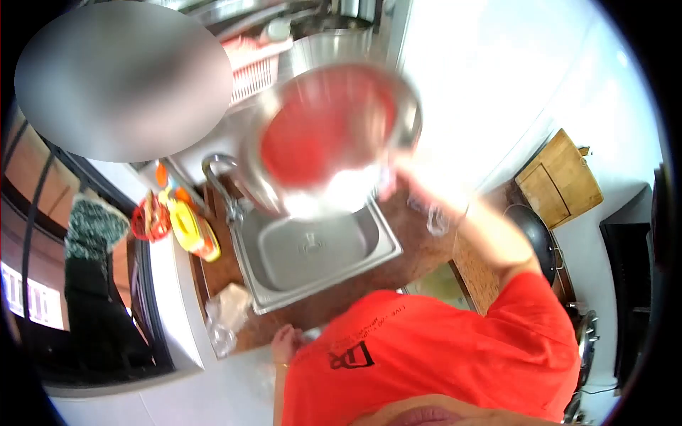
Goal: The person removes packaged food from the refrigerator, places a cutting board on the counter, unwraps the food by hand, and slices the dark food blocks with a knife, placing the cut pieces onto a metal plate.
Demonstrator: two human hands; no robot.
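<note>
My right hand (399,177), smeared by motion, grips the near right rim of a large stainless steel basin (408,117). The basin is lifted over the sink (387,238) and tilted, with a blurred red patch, likely my shirt mirrored, across its round surface. Low by the counter's front edge is my left hand (286,343), beside a small whitish item that I cannot make out; its fingers are partly hidden. The faucet (222,177) stands left of the basin, whose edge covers the far part of the sink.
On the left stand a yellow bottle (188,227) and a small red basket (151,216). A clear plastic bag (224,323) lies at the counter's left corner. A dish rack (254,77) is behind. Rightward are a cutting board (560,177) and a black wok (533,234).
</note>
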